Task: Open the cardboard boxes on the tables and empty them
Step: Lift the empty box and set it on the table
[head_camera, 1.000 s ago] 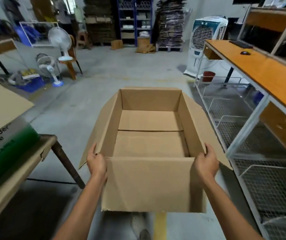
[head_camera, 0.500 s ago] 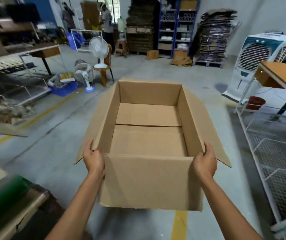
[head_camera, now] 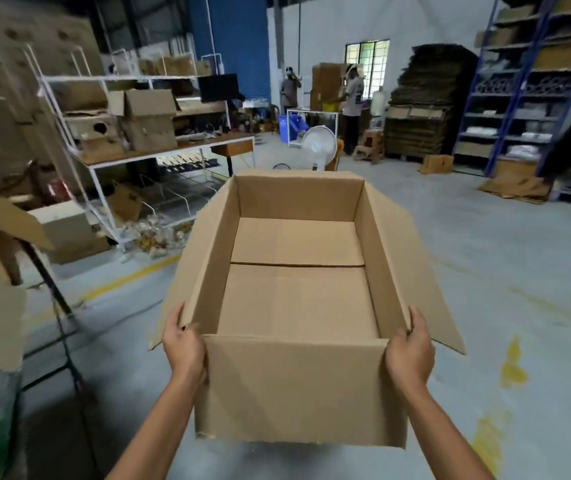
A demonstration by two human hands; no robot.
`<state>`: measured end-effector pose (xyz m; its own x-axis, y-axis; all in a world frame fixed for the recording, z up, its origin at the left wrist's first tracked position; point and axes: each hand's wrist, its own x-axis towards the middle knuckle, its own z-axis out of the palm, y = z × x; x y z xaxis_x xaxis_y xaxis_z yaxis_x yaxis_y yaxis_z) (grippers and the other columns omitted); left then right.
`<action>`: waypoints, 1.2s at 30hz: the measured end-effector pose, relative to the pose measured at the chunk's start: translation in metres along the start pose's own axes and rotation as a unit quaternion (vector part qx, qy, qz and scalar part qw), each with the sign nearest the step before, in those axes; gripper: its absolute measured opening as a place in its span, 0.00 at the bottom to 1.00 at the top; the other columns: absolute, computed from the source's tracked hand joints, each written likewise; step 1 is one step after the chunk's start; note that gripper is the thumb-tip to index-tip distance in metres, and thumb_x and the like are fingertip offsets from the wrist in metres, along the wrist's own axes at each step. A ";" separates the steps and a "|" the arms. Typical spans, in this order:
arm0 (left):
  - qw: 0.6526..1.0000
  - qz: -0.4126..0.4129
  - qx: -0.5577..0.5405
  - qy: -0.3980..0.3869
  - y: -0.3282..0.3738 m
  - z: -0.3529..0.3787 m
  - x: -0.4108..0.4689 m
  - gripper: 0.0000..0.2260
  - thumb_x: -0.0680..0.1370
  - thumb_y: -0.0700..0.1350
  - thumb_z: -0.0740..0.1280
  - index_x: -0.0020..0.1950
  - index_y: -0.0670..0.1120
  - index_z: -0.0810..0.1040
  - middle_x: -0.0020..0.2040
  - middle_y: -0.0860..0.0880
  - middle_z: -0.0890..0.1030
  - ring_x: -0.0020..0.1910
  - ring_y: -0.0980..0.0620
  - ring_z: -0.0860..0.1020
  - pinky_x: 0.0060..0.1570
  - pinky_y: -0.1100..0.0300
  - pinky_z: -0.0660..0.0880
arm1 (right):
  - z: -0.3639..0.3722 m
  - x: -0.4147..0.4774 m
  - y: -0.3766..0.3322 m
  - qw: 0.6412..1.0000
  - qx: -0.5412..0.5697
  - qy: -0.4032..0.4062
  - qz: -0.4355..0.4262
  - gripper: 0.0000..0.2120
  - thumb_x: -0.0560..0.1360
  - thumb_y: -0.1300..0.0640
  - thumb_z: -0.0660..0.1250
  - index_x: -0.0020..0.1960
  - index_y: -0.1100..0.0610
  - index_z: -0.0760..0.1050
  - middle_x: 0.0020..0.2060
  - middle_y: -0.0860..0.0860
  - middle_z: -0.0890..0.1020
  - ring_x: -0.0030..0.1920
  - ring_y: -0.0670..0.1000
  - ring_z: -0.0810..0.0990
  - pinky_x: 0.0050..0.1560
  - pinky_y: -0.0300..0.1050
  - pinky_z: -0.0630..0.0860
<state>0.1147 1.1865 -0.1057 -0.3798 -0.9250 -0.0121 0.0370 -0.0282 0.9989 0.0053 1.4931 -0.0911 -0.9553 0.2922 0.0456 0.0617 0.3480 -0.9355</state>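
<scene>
We see both forearms reaching forward and slightly inward from the bottom of the view, wrists level. The left hand (head_camera: 184,344) is at the near left corner of the cardboard box (head_camera: 298,386), and the right hand (head_camera: 410,348) is at the near right corner. On the left the grip is closed around the corner, thumb lying up along the side flap's edge, fingers wrapped out of our sight. The right mirrors it, thumb on top of the wall and fingers curled round the corner. The box is held between the two hands, up off the grey floor (head_camera: 502,265), its open top facing us and both side flaps splayed outward. Looking in, we see the bottom flaps meeting at a seam across the middle. Off to the left, a desk (head_camera: 173,152) carries more boxes (head_camera: 149,119).
</scene>
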 end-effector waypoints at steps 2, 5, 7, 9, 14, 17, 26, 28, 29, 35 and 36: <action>0.999 0.017 -0.002 0.034 0.014 0.016 0.011 0.26 0.76 0.30 0.59 0.70 0.50 0.74 0.66 0.45 0.76 0.63 0.44 0.75 0.67 0.48 0.72 | 0.019 0.032 -0.016 0.999 0.011 -0.022 -0.022 0.29 0.78 0.70 0.56 0.77 0.54 0.67 0.60 0.61 0.81 0.53 0.61 0.77 0.48 0.47 0.65; 0.995 0.050 -0.003 0.085 0.034 0.025 0.029 0.26 0.76 0.27 0.59 0.72 0.44 0.72 0.66 0.49 0.73 0.61 0.53 0.71 0.62 0.61 0.68 | 0.055 0.064 -0.037 0.996 0.028 -0.064 -0.053 0.29 0.78 0.70 0.56 0.77 0.53 0.66 0.64 0.58 0.79 0.52 0.60 0.77 0.51 0.48 0.68; 0.992 0.075 0.000 0.102 0.046 0.029 0.042 0.26 0.77 0.28 0.59 0.74 0.44 0.71 0.65 0.51 0.71 0.61 0.55 0.69 0.60 0.62 0.66 | 0.082 0.082 -0.052 0.993 0.037 -0.093 -0.064 0.29 0.79 0.70 0.56 0.77 0.53 0.65 0.68 0.57 0.77 0.57 0.62 0.78 0.55 0.50 0.71; 0.989 0.085 -0.006 0.117 0.052 0.030 0.061 0.26 0.78 0.29 0.60 0.74 0.46 0.70 0.67 0.50 0.71 0.61 0.53 0.70 0.60 0.59 0.68 | 0.110 0.097 -0.067 0.989 0.043 -0.119 -0.071 0.30 0.78 0.70 0.56 0.78 0.52 0.65 0.69 0.57 0.77 0.60 0.63 0.78 0.57 0.52 0.72; 0.978 0.107 -0.023 0.179 0.063 0.034 0.123 0.27 0.77 0.29 0.61 0.74 0.48 0.70 0.67 0.49 0.71 0.62 0.50 0.71 0.62 0.54 0.71 | 0.187 0.126 -0.108 0.978 0.068 -0.171 -0.100 0.30 0.79 0.71 0.56 0.78 0.52 0.65 0.66 0.58 0.78 0.59 0.63 0.78 0.57 0.52 0.73; 0.969 0.116 -0.032 0.217 0.062 0.037 0.168 0.28 0.76 0.29 0.61 0.74 0.48 0.70 0.69 0.48 0.71 0.64 0.49 0.71 0.62 0.53 0.71 | 0.241 0.144 -0.134 0.969 0.083 -0.198 -0.123 0.29 0.80 0.70 0.56 0.78 0.52 0.64 0.67 0.57 0.77 0.60 0.61 0.77 0.56 0.49 0.72; 0.946 0.149 -0.055 0.281 0.092 0.052 0.322 0.30 0.75 0.29 0.61 0.74 0.51 0.70 0.72 0.48 0.72 0.69 0.45 0.72 0.69 0.45 0.71 | 0.425 0.197 -0.243 0.941 0.124 -0.251 -0.189 0.31 0.77 0.70 0.57 0.77 0.52 0.66 0.68 0.57 0.76 0.62 0.63 0.76 0.61 0.56 0.71; 0.939 0.153 -0.052 0.303 0.102 0.049 0.352 0.30 0.75 0.29 0.61 0.74 0.51 0.70 0.71 0.48 0.72 0.68 0.46 0.72 0.66 0.49 0.73 | 0.465 0.201 -0.265 0.934 0.135 -0.267 -0.196 0.32 0.76 0.71 0.58 0.77 0.52 0.67 0.68 0.57 0.77 0.61 0.63 0.77 0.60 0.55 0.72; 0.935 0.153 -0.049 0.316 0.105 0.047 0.364 0.30 0.75 0.29 0.61 0.74 0.51 0.70 0.71 0.48 0.72 0.68 0.47 0.72 0.64 0.52 0.73 | 0.484 0.203 -0.273 0.931 0.138 -0.276 -0.196 0.32 0.75 0.71 0.58 0.77 0.52 0.67 0.68 0.57 0.77 0.61 0.63 0.77 0.59 0.55 0.72; 0.913 0.171 -0.021 0.371 0.116 0.036 0.439 0.30 0.75 0.29 0.63 0.73 0.53 0.70 0.71 0.48 0.70 0.68 0.45 0.70 0.69 0.42 0.70 | 0.595 0.208 -0.324 0.904 0.172 -0.332 -0.209 0.31 0.76 0.72 0.57 0.76 0.54 0.67 0.62 0.60 0.80 0.55 0.62 0.78 0.53 0.52 0.72; 0.908 0.171 -0.012 0.382 0.118 0.035 0.453 0.30 0.75 0.30 0.63 0.73 0.53 0.70 0.71 0.48 0.70 0.68 0.44 0.71 0.69 0.41 0.71 | 0.614 0.208 -0.332 0.898 0.177 -0.343 -0.211 0.31 0.76 0.72 0.57 0.77 0.54 0.67 0.62 0.60 0.80 0.53 0.62 0.78 0.52 0.51 0.72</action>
<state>-0.0854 0.7776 0.0082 0.4086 -0.8746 0.2609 0.0564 0.3095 0.9492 -0.3918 0.8916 0.0138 -0.8331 -0.4590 0.3087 -0.3267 -0.0419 -0.9442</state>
